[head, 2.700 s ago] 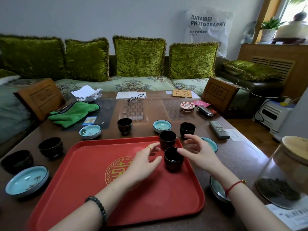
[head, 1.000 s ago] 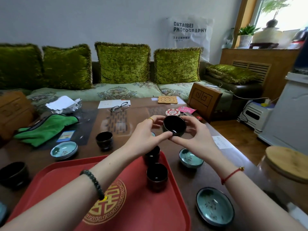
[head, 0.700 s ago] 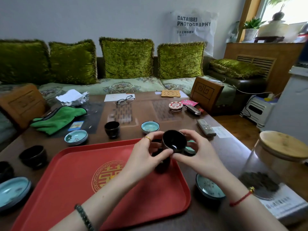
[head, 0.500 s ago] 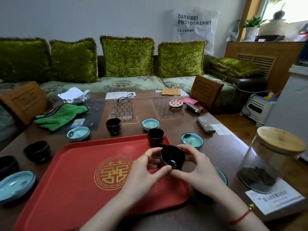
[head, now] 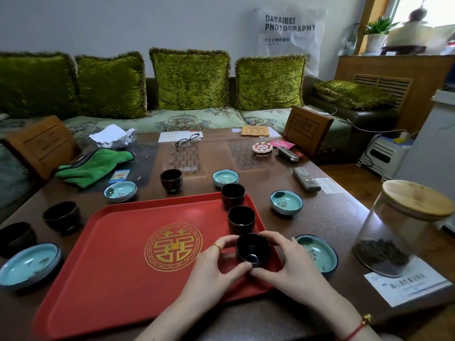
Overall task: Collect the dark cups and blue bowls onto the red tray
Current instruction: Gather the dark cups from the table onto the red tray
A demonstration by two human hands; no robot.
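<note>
At the red tray's (head: 118, 254) 4 o'clock corner, we've got both hands clamped on one dark cup (head: 253, 249). The left hand (head: 214, 265) wraps its 9 o'clock side and the right hand (head: 289, 263) its 3 o'clock side, with the thumbs nearly meeting at 6. Nothing else is held. We can't tell if the foot is down on the tray yet (the mouth looks tipped slightly toward us).

Our read of the step: seat this as third in the column along the right rim, at 6 o'clock of the second cup (head: 241, 219), which sits at 6 of the first cup (head: 233, 195).

Doing it well:
- Level the cup before letting go, then lower it straight down.
- Leave a gap to the second cup so they don't clink.
- Keep the foot inside the raised rim, since it's close to the edge here.
- Open both hands outward. The near blue bowl (head: 317, 255) sits just off the tray at 3 o'clock, beside the right hand's knuckles, so don't sweep it.

Remaining, by our count:
- Three dark cups are off-tray, one at 12 (head: 171, 179) and two at 9 (head: 62, 216).
- All five bowls sit on the table (head: 332, 217).

We judge the task under halfway.
</note>
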